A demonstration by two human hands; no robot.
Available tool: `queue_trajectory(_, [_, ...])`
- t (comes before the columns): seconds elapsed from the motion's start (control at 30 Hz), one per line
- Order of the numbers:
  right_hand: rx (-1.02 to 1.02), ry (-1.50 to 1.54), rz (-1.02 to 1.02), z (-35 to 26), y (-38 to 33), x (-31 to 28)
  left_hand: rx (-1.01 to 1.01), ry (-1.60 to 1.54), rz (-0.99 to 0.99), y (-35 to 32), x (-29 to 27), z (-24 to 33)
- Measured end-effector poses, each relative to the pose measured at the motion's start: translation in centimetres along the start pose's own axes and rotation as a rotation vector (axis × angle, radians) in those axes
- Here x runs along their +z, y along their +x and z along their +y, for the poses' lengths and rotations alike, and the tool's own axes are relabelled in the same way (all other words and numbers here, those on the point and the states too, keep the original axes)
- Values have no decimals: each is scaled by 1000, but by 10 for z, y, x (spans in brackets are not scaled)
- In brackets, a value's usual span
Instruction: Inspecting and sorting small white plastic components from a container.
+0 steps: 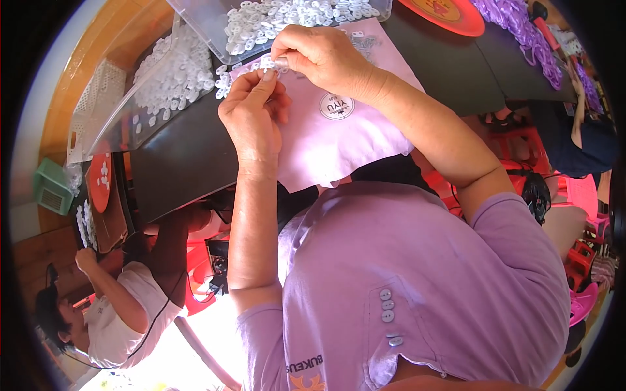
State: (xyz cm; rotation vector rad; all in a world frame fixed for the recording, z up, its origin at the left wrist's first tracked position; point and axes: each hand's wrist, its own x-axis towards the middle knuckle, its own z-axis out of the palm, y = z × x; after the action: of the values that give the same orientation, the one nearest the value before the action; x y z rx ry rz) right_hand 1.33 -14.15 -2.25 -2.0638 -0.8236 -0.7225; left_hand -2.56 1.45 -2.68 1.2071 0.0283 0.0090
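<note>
My left hand [251, 114] is closed, thumb and forefinger pinching a small white oval piece with holes. Just beside it, my right hand [329, 60] is pinched too, its fingertips almost touching the left ones; whatever lies in that pinch is too small to make out. Both hands are above a pink-purple cloth [365, 133] with a round printed mark, which hangs from the table edge toward my lap. A few white oval pieces [223, 81] lie by the cloth's left edge. Small shiny clear or metallic bits [366, 44] rest at its far right.
A clear bin [215, 47] of white oval pieces stands ahead, a second clear bin [104, 133] of them at left. An orange-red plate [456, 16] and purple strips [521, 39] lie far right on the black table [176, 163]. One person sits left, another at right.
</note>
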Motion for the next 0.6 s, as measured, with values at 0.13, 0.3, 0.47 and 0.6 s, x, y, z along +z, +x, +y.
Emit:
queue_trajectory(0.13, [26, 47, -42, 0, -1, 1, 1, -16, 44, -3, 2, 2])
queue_trajectory(0.3, [97, 67, -83, -3, -1, 0, 8, 30, 20, -2, 1, 1])
queue_trajectory(0.47, [103, 153, -94, -1, -3, 7, 28, 128, 53, -1, 3, -2])
queue_trajectory(0.6, [132, 150, -84, 1, -3, 12, 24, 194, 92, 3, 6, -2])
